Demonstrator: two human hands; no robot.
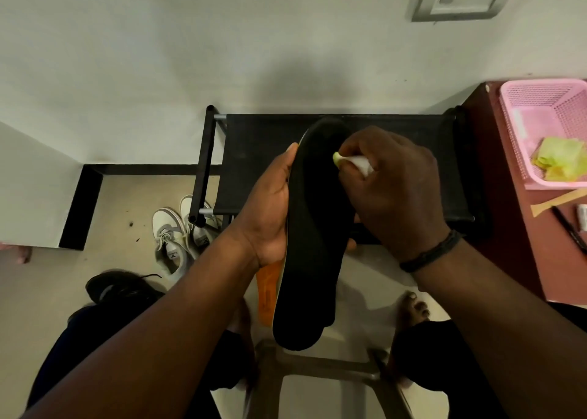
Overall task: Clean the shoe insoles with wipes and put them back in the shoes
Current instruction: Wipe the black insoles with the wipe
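Observation:
My left hand (273, 209) grips a long black insole (314, 253) by its left edge, holding it up in front of me with its black face toward the camera. An orange underside of a second insole (268, 294) shows behind it at the lower left. My right hand (394, 189) pinches a bunched white wipe (352, 162) and presses it on the upper part of the black insole. A pair of white sneakers (178, 237) sits on the floor to the left, and a black shoe (120, 286) lies nearer to me.
A black shoe rack (260, 151) stands against the wall behind the insole. At the right, a brown table (508, 228) carries a pink basket (536, 107) with yellow-green wipes (560, 159), a pen and a wooden stick. My bare feet and a stool frame are below.

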